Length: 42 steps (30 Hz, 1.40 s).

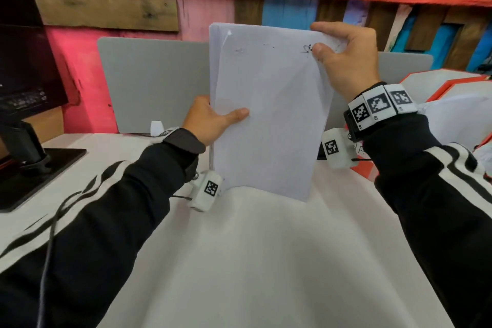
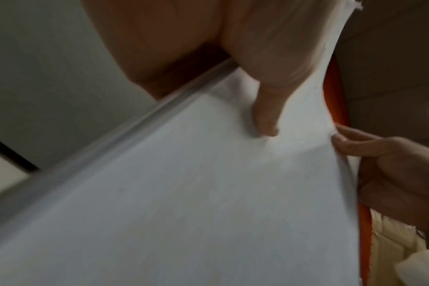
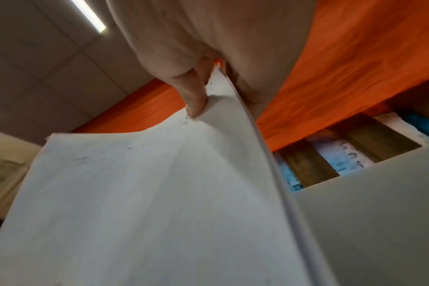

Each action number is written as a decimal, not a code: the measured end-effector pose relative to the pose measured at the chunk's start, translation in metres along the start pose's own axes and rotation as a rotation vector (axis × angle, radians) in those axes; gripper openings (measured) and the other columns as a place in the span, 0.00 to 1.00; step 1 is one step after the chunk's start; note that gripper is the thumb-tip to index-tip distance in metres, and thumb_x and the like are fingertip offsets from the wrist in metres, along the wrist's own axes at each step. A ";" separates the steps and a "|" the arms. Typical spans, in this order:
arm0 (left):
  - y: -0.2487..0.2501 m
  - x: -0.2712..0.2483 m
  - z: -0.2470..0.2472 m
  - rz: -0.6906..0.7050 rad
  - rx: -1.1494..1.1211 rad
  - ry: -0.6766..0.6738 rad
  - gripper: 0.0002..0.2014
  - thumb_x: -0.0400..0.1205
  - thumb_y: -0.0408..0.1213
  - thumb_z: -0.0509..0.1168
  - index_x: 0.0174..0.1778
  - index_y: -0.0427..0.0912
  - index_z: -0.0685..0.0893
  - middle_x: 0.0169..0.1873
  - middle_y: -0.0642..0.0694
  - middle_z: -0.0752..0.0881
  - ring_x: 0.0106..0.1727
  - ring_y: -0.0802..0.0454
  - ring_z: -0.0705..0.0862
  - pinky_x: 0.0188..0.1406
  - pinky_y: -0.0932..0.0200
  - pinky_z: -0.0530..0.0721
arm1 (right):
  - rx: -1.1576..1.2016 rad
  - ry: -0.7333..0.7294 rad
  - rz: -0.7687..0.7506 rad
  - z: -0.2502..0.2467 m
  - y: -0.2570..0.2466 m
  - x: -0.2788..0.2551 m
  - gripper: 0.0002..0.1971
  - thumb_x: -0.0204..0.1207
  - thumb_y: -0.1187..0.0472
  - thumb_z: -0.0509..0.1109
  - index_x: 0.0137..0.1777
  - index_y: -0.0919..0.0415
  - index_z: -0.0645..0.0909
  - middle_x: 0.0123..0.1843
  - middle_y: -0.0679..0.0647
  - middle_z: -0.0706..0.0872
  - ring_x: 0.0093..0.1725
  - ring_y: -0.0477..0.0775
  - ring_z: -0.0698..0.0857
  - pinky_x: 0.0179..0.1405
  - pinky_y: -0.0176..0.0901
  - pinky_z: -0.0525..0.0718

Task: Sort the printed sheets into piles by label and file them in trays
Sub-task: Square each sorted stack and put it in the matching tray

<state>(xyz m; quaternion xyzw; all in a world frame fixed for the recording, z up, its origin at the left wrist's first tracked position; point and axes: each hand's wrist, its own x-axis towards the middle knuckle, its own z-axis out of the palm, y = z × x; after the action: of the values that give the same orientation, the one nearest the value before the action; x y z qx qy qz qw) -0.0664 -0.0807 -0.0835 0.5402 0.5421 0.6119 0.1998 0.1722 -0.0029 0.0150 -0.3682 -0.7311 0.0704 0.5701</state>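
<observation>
White desk (image 1: 253,247) before a grey divider panel (image 1: 151,82), we hold the stack of printed sheets (image 1: 266,114) upright above the desk, left hand (image 1: 213,121) grasping its left edge, right hand (image 1: 346,58) pinching the front sheet's top right corner, red trays (image 1: 452,82) at right.

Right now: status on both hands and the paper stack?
Left hand grips the upright stack of white printed sheets at its left edge. Right hand pinches the front sheet's top right corner. Orange-edged trays sit at right, nothing in the way.

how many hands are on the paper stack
2. The left hand grips the paper stack at its left edge; the right hand pinches the front sheet's top right corner.
</observation>
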 end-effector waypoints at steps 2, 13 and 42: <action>0.009 0.003 0.004 0.059 0.066 0.026 0.10 0.73 0.36 0.83 0.47 0.44 0.91 0.47 0.47 0.93 0.51 0.51 0.93 0.57 0.47 0.91 | -0.213 0.040 0.021 0.001 -0.008 -0.007 0.26 0.78 0.60 0.75 0.77 0.50 0.81 0.76 0.54 0.77 0.71 0.54 0.80 0.73 0.35 0.72; 0.073 -0.022 0.061 0.160 0.792 0.066 0.12 0.81 0.42 0.65 0.60 0.47 0.84 0.54 0.41 0.90 0.57 0.34 0.85 0.42 0.53 0.72 | 0.196 -0.329 0.407 0.051 -0.074 -0.046 0.36 0.68 0.39 0.75 0.70 0.61 0.73 0.64 0.57 0.86 0.60 0.59 0.88 0.57 0.60 0.90; 0.036 -0.013 0.017 0.031 0.014 0.076 0.11 0.78 0.40 0.78 0.52 0.39 0.89 0.46 0.42 0.92 0.48 0.44 0.92 0.49 0.49 0.92 | 0.266 -0.022 0.281 0.035 0.014 -0.054 0.19 0.86 0.65 0.67 0.76 0.57 0.81 0.69 0.51 0.89 0.66 0.52 0.88 0.71 0.51 0.85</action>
<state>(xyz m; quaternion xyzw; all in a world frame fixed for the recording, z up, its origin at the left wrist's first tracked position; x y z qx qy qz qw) -0.0349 -0.0960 -0.0603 0.5261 0.5454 0.6312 0.1657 0.1518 -0.0154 -0.0463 -0.3871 -0.6628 0.2493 0.5905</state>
